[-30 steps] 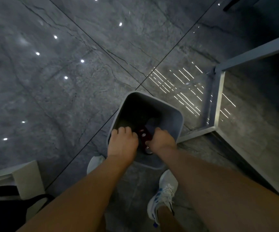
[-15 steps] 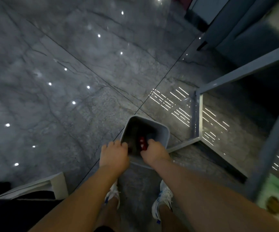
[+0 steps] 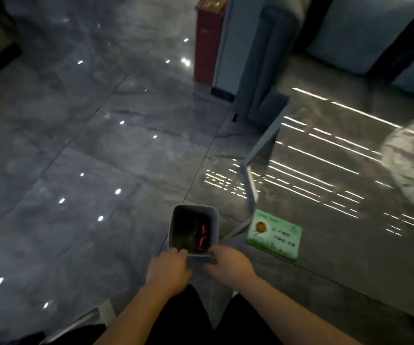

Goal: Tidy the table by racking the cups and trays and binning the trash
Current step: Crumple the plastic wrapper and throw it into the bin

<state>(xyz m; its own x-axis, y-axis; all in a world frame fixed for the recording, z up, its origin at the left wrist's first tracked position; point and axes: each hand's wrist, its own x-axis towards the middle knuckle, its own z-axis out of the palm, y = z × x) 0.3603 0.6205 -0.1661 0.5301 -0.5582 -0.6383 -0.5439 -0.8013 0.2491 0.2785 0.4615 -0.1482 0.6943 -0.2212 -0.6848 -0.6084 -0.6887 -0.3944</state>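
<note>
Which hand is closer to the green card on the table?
Right. The right hand is at the bin's near rim on the side toward the green card. The left hand is at the same rim, farther from the card.

The bin (image 3: 214,217) was pale grey with red trash (image 3: 203,236) inside; right of it, the green card (image 3: 274,234); far off, a red cabinet (image 3: 207,43).

The floor (image 3: 76,170) is laid in glossy, grey-veined stone tiles in which ceiling lights are mirrored. The bench (image 3: 337,232) top is polished to a similar marbled gloss and is carried on a pale, matt metal-looking frame (image 3: 249,180). The bin (image 3: 214,217) looks to be smooth, matt grey plastic. A crinkled, shiny clear plastic wrap (image 3: 412,158) is seen, and a green printed card (image 3: 275,235) with a slight sheen.
</note>
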